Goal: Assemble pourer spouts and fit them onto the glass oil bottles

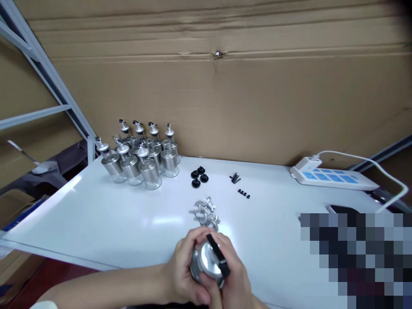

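Note:
Close to the table's front edge, an oil dispenser bottle is seen from above, with a round silver top and a black flip lid across it. My left hand wraps round its left side. Around the right side, by the black lid, closes my right hand. Both hands hide most of the bottle's body. Just beyond my fingers lies a small pile of silver pourer caps. Farther back sit several round black stoppers, with thin black strips and tiny black pieces to their right.
At the back left stands a group of glass-and-steel bottles, most with pourer tops. A white power strip with a charger and cable lies at the back right. Cardboard walls the far edge; the right corner is pixelated.

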`<state>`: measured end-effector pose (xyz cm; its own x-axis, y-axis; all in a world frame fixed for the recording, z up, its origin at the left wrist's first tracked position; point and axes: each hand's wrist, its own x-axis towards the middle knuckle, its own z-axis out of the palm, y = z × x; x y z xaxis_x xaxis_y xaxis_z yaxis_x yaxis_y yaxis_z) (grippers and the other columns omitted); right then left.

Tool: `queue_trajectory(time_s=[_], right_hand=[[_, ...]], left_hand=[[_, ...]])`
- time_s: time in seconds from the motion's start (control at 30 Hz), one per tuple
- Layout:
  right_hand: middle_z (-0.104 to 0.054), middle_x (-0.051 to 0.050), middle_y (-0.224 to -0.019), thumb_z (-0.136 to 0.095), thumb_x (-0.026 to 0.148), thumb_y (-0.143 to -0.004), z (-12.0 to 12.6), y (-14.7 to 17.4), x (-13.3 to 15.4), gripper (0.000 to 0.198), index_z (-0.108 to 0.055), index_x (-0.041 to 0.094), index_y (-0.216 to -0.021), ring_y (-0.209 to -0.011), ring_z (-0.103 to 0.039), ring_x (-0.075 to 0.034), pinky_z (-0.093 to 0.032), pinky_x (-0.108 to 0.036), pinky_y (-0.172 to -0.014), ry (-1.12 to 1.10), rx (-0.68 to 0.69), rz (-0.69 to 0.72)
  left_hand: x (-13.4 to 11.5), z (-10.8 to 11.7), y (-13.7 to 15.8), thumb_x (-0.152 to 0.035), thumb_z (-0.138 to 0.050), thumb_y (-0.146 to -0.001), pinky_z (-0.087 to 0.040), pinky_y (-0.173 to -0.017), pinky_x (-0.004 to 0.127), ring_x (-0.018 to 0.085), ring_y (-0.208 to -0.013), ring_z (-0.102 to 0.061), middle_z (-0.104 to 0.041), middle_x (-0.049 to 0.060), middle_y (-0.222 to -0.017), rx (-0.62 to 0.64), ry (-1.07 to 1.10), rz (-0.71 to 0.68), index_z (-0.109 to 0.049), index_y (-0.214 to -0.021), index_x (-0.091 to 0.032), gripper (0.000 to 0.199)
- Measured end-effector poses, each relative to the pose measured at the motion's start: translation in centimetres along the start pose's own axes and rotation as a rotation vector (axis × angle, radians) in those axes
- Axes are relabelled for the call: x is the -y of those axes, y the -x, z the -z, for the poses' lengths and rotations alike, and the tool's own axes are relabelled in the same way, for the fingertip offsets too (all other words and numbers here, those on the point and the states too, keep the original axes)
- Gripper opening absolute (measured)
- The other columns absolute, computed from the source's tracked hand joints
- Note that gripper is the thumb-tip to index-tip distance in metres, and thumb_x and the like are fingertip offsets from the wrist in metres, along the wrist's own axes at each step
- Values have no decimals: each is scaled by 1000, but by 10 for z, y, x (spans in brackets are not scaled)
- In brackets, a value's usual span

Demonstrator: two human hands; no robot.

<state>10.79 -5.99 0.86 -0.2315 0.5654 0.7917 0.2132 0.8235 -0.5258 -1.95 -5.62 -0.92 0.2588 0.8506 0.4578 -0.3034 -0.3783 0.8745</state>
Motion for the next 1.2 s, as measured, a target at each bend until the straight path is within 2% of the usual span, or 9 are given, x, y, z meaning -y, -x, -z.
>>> queue_trajectory(time_s=[0.1, 0.23, 0.37, 0.47, 0.63, 0.77, 0.97, 1.1, 1.2], right_hand=[[-60, -14, -110, -46, 32, -91, 14, 2, -2, 52, -35, 22, -140, -100, -62, -27, -55, -39, -79, -4, -51, -50], [-62, -12, -96, -45, 33, -91, 30, -14, 2, 41, -41, 24, -131, -84, -64, -25, -56, -36, -67, -102, -23, -68], [-60, -7, -84, -55, 16, -79, 36, -31, 9, 42, -44, 23, -118, -72, -62, -21, -54, -31, -58, -148, 18, -97], [-55, 0, -69, -56, 11, -66, 37, -43, 15, 31, -48, 24, -93, -57, -57, -15, -49, -26, -51, -128, 18, -185], [-55, 5, -54, -54, 10, -61, 45, -61, 22, 12, -50, 21, -64, -47, -50, -9, -43, -21, -51, -165, 246, -413], [-50, 6, -50, -68, 22, -68, 52, -70, 14, 15, -56, 18, -61, -43, -42, -5, -40, -18, -47, -625, 525, -548], [-52, 4, -53, -68, 48, -72, 50, -81, -13, 37, -53, 17, -59, -46, -43, -5, -40, -17, -45, -993, 866, -427], [-54, 3, -53, -76, 50, -62, 42, -79, -23, 41, -52, 17, -58, -46, -49, -6, -43, -18, -45, -1180, 940, -406], [-53, 4, -53, -82, 48, -54, 39, -72, -22, 42, -52, 18, -59, -44, -48, -6, -42, -18, -44, -1217, 859, -471]], left_hand=[[15, -8, -7, -54, -86, -38, -50, -81, 38, 29, -90, -63, -64, 11, -102, 85, 20, 112, -46, -116, -19, 95], [13, -9, -19, -38, -84, -47, -49, -76, 31, 20, -82, -59, -63, 4, -97, 273, -130, 329, -54, -106, -19, 69], [11, -7, -34, -28, -82, -39, -49, -67, 27, 16, -72, -55, -59, 0, -86, 441, -84, 312, -57, -89, -20, 57], [13, -8, -45, -19, -78, -37, -45, -55, 24, 14, -65, -51, -50, -3, -72, 545, 54, 319, -48, -76, -23, 50], [-1, -11, -57, -20, -68, -48, -44, -54, 20, 11, -61, -47, -44, -5, -64, 599, 62, 396, -43, -64, -22, 29], [-16, -13, -64, -24, -75, -43, -39, -45, 20, 9, -54, -41, -42, -6, -54, 717, 43, 492, -42, -53, -21, 35], [-22, -17, -70, -33, -75, -47, -38, -45, 20, 10, -55, -40, -41, -5, -52, 771, -60, 610, -39, -47, -21, 38], [-6, -11, -59, -37, -80, -43, -46, -52, 20, 10, -53, -43, -41, -7, -47, 755, -15, 554, -43, -47, -21, 41], [2, -7, -52, -31, -77, -50, -47, -52, 18, 9, -51, -43, -39, -7, -46, 731, 5, 510, -41, -47, -21, 37]])
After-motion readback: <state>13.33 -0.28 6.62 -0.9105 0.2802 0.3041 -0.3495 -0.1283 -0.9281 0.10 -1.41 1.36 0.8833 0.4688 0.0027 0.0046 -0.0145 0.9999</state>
